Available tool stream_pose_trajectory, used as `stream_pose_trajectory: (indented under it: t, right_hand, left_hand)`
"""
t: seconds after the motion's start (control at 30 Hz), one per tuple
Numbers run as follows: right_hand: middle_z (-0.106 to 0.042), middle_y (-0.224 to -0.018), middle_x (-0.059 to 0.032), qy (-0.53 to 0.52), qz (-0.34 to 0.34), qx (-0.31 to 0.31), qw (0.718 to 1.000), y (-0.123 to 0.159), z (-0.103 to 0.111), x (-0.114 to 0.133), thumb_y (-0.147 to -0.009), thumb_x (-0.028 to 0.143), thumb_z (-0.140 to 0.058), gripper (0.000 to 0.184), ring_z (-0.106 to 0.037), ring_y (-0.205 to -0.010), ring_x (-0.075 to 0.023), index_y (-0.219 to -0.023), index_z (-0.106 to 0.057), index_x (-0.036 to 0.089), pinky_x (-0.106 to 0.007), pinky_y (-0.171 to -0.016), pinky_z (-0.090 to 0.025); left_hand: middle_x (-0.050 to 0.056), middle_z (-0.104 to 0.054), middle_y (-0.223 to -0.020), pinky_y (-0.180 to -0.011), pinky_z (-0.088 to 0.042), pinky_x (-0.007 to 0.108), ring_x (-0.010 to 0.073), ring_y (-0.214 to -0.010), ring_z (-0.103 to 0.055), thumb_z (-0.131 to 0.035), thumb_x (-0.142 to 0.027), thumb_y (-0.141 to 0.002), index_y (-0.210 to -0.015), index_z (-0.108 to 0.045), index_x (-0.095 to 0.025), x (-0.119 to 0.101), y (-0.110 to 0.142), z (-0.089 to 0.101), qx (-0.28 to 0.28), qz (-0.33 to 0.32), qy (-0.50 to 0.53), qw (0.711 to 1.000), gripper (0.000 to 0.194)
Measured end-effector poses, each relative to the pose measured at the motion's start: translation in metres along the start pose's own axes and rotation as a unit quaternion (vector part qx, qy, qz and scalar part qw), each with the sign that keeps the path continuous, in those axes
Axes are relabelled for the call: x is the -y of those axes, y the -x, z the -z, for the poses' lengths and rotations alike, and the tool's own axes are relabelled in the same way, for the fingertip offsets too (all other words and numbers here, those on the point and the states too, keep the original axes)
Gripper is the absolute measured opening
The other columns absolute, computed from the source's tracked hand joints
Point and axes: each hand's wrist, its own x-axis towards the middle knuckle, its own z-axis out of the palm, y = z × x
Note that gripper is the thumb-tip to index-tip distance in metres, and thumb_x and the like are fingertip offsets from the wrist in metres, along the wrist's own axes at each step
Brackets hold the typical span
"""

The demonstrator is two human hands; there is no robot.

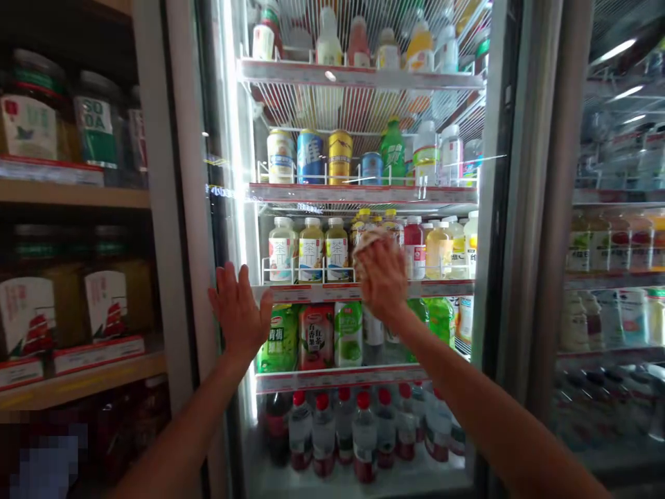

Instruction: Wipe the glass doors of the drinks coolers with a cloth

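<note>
Head view shows the two hands well apart, raised at a tall glass door (221,201). Toward its left edge, the left hand (242,305) is open, fingers spread, palm apparently flat on the pane, which probably steadies the body or the door. Farther right, near the middle, the right hand (384,277) holds a pale, crumpled cloth (370,239) against the glass, likely bunched so the soft fabric sits between skin and hard surface; blur hides exactly how the fingers close. Behind the smooth, reflective pane, wire racks carry slim metal cans (340,158), clear plastic bottles with red caps (364,430) and squarish green and red packs, likely fronted in rows so labels read outward. Thin white wire rails probably keep them from tipping. Rounded jars (34,111) stand on a wooden shelf (73,194) at left.
</note>
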Motion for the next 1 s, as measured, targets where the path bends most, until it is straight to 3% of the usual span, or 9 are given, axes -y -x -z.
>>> stream_pose_trajectory:
  t: [0.1,0.23,0.3,0.4,0.5,0.67,0.73,0.87,1.0]
  right_hand:
    - [-0.039,-0.139,-0.0026,-0.019,0.1,0.071,0.992,0.003,0.004,0.001,-0.081,0.026,-0.046,0.046,-0.02,-0.136,-0.0235,-0.128,-0.045,0.027,-0.048,-0.109,-0.02]
    - [-0.033,-0.141,-0.0118,0.039,-0.155,-0.085,0.983,-0.009,0.006,-0.041,-0.082,0.025,-0.04,0.05,-0.024,-0.133,-0.03,-0.132,-0.039,0.018,-0.056,-0.103,-0.024]
    - [-0.033,-0.141,-0.0129,0.047,-0.188,-0.111,0.975,-0.015,0.001,-0.038,-0.082,0.024,-0.04,0.05,-0.022,-0.134,-0.0311,-0.131,-0.04,0.016,-0.056,-0.103,-0.025]
    - [-0.036,-0.14,-0.0064,0.015,-0.006,-0.013,1.0,-0.016,-0.004,-0.002,-0.081,0.025,-0.045,0.047,-0.019,-0.135,-0.0264,-0.129,-0.043,0.023,-0.049,-0.106,-0.025]
    - [-0.04,-0.138,-0.0023,-0.012,0.149,0.07,0.986,-0.018,-0.001,0.009,-0.082,0.027,-0.047,0.044,-0.022,-0.135,-0.0232,-0.126,-0.046,0.028,-0.046,-0.108,-0.024]
    - [-0.034,-0.141,-0.013,0.016,-0.151,-0.1,0.983,-0.043,0.0,-0.027,-0.082,0.021,-0.04,0.047,-0.023,-0.133,-0.031,-0.129,-0.042,0.016,-0.057,-0.103,-0.025]
    - [-0.031,-0.142,-0.0139,-0.006,-0.138,-0.091,0.986,-0.049,-0.007,-0.016,-0.081,0.021,-0.04,0.054,-0.019,-0.135,-0.0314,-0.134,-0.034,0.015,-0.057,-0.104,-0.024]
    - [-0.029,-0.144,-0.013,-0.087,0.023,0.014,0.996,-0.043,-0.018,0.038,-0.077,0.019,-0.046,0.072,-0.014,-0.137,-0.0275,-0.142,-0.014,0.014,-0.051,-0.11,-0.021]
    - [-0.019,-0.148,-0.0124,-0.197,0.08,-0.011,0.977,-0.025,-0.015,0.042,-0.077,0.022,-0.05,0.082,-0.017,-0.137,-0.0265,-0.143,-0.002,0.017,-0.048,-0.109,-0.029]
  left_hand:
    - [0.015,-0.014,-0.149,-0.109,-0.007,0.053,0.0289,-0.138,-0.008,-0.04,-0.042,-0.086,-0.141,-0.016,-0.017,0.0,0.002,0.0,0.009,0.001,-0.003,1.0,0.065]
    - [0.014,-0.014,-0.149,-0.109,-0.006,0.053,0.0278,-0.138,-0.007,-0.04,-0.04,-0.086,-0.142,-0.016,-0.019,0.001,0.003,-0.001,0.002,-0.002,0.004,1.0,0.064]
    - [0.014,-0.013,-0.149,-0.109,-0.006,0.053,0.028,-0.138,-0.006,-0.041,-0.039,-0.086,-0.142,-0.015,-0.018,0.001,0.003,-0.002,-0.003,-0.005,0.008,1.0,0.065]
    - [0.015,-0.013,-0.149,-0.109,-0.006,0.053,0.0281,-0.138,-0.006,-0.041,-0.039,-0.086,-0.142,-0.016,-0.018,0.0,0.003,-0.002,-0.008,-0.008,0.007,1.0,0.064]
    - [0.015,-0.015,-0.149,-0.109,-0.007,0.052,0.0276,-0.138,-0.008,-0.041,-0.039,-0.087,-0.141,-0.016,-0.018,0.002,0.003,-0.002,-0.012,-0.008,0.002,1.0,0.064]
    - [0.015,-0.013,-0.149,-0.109,-0.007,0.054,0.0287,-0.138,-0.007,-0.042,-0.038,-0.086,-0.141,-0.016,-0.018,0.002,0.004,-0.001,-0.007,-0.007,0.003,1.0,0.064]
    - [0.015,-0.015,-0.149,-0.109,-0.007,0.055,0.0291,-0.138,-0.008,-0.043,-0.036,-0.086,-0.141,-0.017,-0.019,-0.009,0.0,0.001,-0.011,-0.016,0.014,1.0,0.063]
    - [0.012,-0.024,-0.146,-0.11,-0.02,0.048,0.0228,-0.136,-0.02,-0.036,-0.026,-0.089,-0.139,-0.021,-0.022,-0.055,-0.02,0.002,-0.019,-0.122,0.152,0.981,0.053]
    - [0.011,-0.032,-0.143,-0.106,-0.033,0.04,0.0181,-0.132,-0.029,-0.03,-0.028,-0.091,-0.14,-0.017,-0.021,-0.11,-0.036,-0.013,0.026,-0.167,0.274,0.947,0.052]
